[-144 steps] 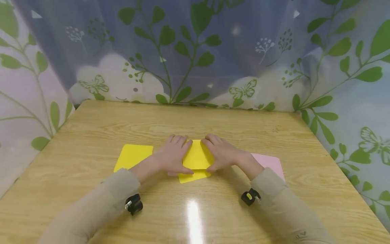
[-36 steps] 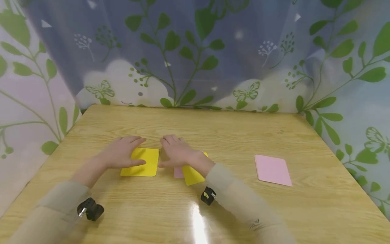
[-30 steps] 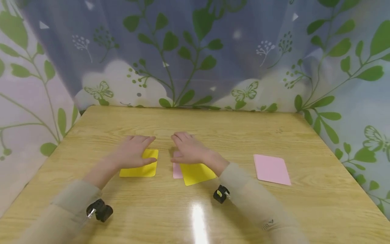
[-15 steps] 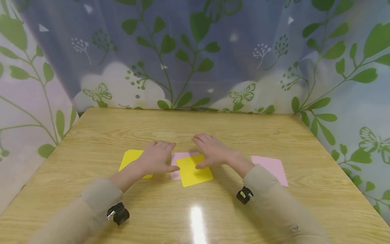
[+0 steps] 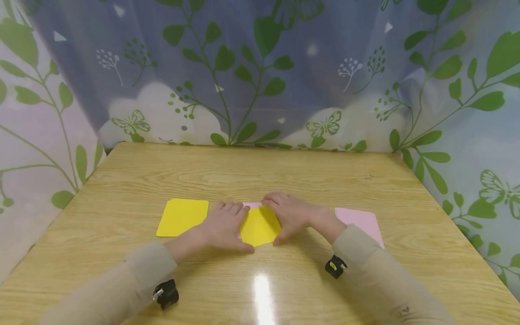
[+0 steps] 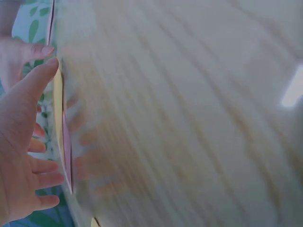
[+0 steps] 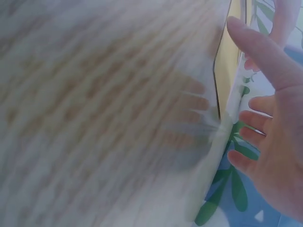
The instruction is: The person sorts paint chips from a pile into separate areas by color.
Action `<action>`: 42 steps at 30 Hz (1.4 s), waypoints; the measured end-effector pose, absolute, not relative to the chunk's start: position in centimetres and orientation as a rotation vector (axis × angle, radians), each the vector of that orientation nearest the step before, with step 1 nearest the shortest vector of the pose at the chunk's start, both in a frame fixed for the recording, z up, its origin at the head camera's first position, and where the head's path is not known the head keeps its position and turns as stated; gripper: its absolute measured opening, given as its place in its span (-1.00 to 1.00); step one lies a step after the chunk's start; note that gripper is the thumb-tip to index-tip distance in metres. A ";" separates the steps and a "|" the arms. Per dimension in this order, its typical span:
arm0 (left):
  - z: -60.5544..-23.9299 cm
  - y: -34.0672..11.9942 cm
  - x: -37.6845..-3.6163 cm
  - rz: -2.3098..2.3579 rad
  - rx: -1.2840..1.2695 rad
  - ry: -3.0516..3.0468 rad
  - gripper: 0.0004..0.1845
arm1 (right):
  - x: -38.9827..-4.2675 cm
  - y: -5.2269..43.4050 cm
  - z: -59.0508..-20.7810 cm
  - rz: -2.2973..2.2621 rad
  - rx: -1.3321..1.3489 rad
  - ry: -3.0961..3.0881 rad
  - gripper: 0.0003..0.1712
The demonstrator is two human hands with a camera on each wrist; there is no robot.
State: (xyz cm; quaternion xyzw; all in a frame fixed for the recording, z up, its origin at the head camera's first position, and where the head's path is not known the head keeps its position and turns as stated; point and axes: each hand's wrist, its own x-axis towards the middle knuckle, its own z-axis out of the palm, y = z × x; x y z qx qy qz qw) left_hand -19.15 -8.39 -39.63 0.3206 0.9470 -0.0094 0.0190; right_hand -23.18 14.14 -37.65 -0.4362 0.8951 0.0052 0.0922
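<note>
A yellow paper square (image 5: 260, 228) lies in the middle of the table, overlapping a pink paper square (image 5: 253, 205) beneath it. My left hand (image 5: 223, 228) is at the yellow square's left side, thumb at its near edge and fingers along the far left. Opposite it, my right hand (image 5: 292, 215) stands at the right side, its thumb by the near right corner. Both wrist views show spread, fairly straight fingers. The right thumb overlaps the yellow edge in the right wrist view. The hands hide parts of both squares.
Another yellow square pile (image 5: 183, 217) lies to the left, partly behind the left forearm. A pink square pile (image 5: 361, 222) lies to the right beside the right sleeve. A patterned curtain (image 5: 260, 72) borders the wooden table (image 5: 260, 171).
At first the hands held a yellow square over the middle. Later they were at and beside the left yellow pile. Since then both have moved right and come down around the middle yellow square.
</note>
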 end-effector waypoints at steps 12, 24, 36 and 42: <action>-40.2 -8.1 -18.8 -0.056 1.015 2.917 0.03 | -23.1 14.6 -38.2 -0.036 -1.231 2.602 0.16; -40.3 -8.1 -19.2 -0.083 1.063 2.965 -0.05 | -23.7 14.4 -38.3 -0.069 -1.222 2.615 0.17; -39.9 -7.8 -19.0 -0.099 1.053 2.946 -0.08 | -23.9 14.1 -38.4 -0.014 -1.195 2.633 0.19; -39.8 -7.7 -19.2 -0.121 1.057 2.932 -0.08 | -23.8 13.6 -38.0 0.061 -1.150 2.639 0.21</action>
